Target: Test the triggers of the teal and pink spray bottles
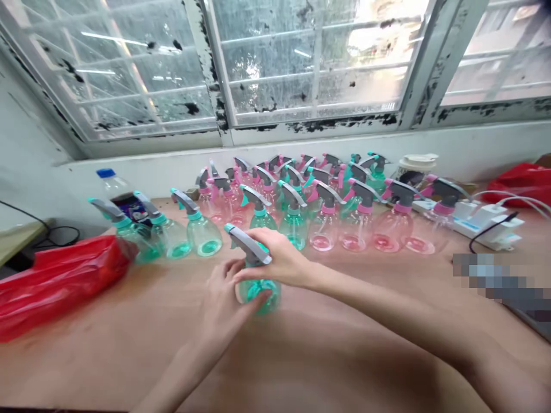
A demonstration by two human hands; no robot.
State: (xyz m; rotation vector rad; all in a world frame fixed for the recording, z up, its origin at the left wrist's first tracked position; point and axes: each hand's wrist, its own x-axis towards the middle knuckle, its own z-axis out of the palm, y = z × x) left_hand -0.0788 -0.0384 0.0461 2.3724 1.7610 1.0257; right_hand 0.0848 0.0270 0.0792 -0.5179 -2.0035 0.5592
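Both hands are closed around one green spray bottle with a grey and teal trigger head, at the middle of the table. My left hand wraps the clear green body from the left, its thumb across the front. Gripping near the neck, just under the spray head, is my right hand; some of its fingers are hidden behind the bottle. Behind stand green spray bottles to the left and pink spray bottles to the right, in rows.
A red plastic bag lies at the left, beside a blue-capped bottle. On the right are a white power strip with cables, a lidded cup and another red bag. The window rises behind the table.
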